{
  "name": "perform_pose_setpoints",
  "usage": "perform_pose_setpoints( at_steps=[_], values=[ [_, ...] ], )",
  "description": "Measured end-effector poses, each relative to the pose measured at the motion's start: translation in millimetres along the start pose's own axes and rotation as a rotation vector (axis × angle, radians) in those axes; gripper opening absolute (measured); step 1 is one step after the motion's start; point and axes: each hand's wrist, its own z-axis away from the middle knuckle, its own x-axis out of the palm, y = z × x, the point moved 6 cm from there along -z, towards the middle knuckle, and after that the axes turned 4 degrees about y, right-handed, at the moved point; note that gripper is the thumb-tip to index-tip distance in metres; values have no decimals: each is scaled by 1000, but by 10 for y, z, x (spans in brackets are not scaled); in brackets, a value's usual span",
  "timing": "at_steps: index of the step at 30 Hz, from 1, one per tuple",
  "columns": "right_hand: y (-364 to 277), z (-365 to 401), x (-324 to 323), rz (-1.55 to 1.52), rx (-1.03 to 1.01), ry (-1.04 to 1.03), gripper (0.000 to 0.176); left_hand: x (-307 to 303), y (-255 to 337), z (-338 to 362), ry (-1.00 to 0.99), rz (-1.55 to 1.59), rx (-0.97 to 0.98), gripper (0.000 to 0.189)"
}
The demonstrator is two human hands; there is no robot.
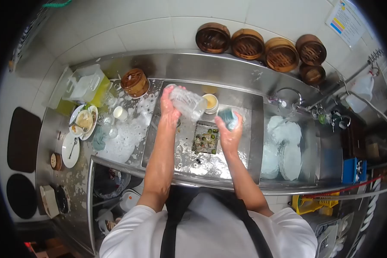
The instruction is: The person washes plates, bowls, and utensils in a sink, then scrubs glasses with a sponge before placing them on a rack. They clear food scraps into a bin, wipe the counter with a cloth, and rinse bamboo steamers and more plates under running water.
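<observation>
- Left hand (169, 107): fingers wrapped round 1 clear glass (188, 102), tilted, over the sink's (245, 148) far end.
- Right hand (230, 134): fingers pinched 1 blue sponge (228, 117), just right of the glass.
- 5 steamers (247, 44) sat on the far ledge, 1 on the left.

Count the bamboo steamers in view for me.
6. Four bamboo steamers lean along the back ledge, a fifth sits below the rightmost, and the sixth stands on the soapy counter at left. More could be nested or hidden.
</observation>
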Motion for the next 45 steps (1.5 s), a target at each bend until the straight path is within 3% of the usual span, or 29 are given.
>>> perform_pose_setpoints(
  at_steps=[1,5,7,9,11,15,16,18,19,20,21,23,24,25,27,29,31,32,33,34,35,36,37,39,40,41,43,44,45],
  values=[
    [81,-34,9,4,1,23,65,-97,-113,-22,63,52,-96,28],
    [189,6,336,103,-100,-285,85,-212,-273,88,47,-93,-176,21],
    [44,78,489,559,-322,-509,78,-298,-157,117,35,-229,-166,20],
    [19,154,679,567,-374,-484,67,-532,-97,151,39,-375,-166,20],
    [-88,291,974,847,-923,-585,55,-677,-74,122,128,-420,-140,20],
    [-48,468,1223,926,-1112,-425,31,-766,95,100,137,-415,-150,23],
    [62,457,1299,934,-1104,-428,31,-742,122,118,57,-269,-208,25],
    [416,-1,1104,191,-249,-88,25,-590,199,182,-31,-121,-269,31],
    [446,-13,1108,195,-247,-79,25,-403,319,276,-227,40,-133,40],
    [306,19,1159,305,-406,-96,24,-240,456,365,-421,203,4,48],
    [124,20,1217,420,-573,-124,24,-176,488,297,-429,213,3,48],
    [-80,282,1278,651,-858,-183,24,-236,407,335,-427,83,-203,54],
    [-191,250,1342,761,-1036,-200,24,-262,353,290,-339,-82,-275,53],
    [-251,134,1359,764,-1055,-188,24,-126,342,137,-361,-82,-271,53],
    [-197,388,1364,898,-1330,-217,28,-340,163,49,-68,-332,-369,54],
    [-161,256,1301,766,-1253,-136,31,-207,91,63,-173,-248,-351,57],
    [528,6,1102,-387,232,8,30,187,196,435,-719,337,-49,61],
    [600,13,1037,-394,232,12,30,126,109,391,-642,287,-82,63],
    [620,42,877,-218,73,2,29,4,56,390,-631,288,-86,63],
    [612,46,750,-45,-92,-16,29,-183,-88,323,-467,78,-310,61],
    [480,-1,703,122,-275,-33,28,-203,-140,302,-353,-193,-318,59],
    [371,53,711,794,-537,-16,23,-235,-187,297,-250,-454,-359,56],
    [393,88,655,788,-531,-26,23,-216,-224,331,-239,-456,-355,56],
    [14,402,857,851,-1051,-275,21,-325,-266,380,-25,-607,-350,51],
    [-36,438,916,924,-1177,-363,30,-343,-342,291,-117,-651,-268,57],
    [-30,402,885,916,-1175,-368,30,-338,-340,328,-109,-653,-266,57],
    [-9,212,859,924,-1103,-335,33,-348,-352,411,-48,-403,-374,79],
    [113,-62,782,740,-592,-290,38,-79,-204,668,-83,-365,-262,100],
    [122,-66,795,731,-598,-310,38,-185,-239,763,-71,-360,-244,100]
  ],
)
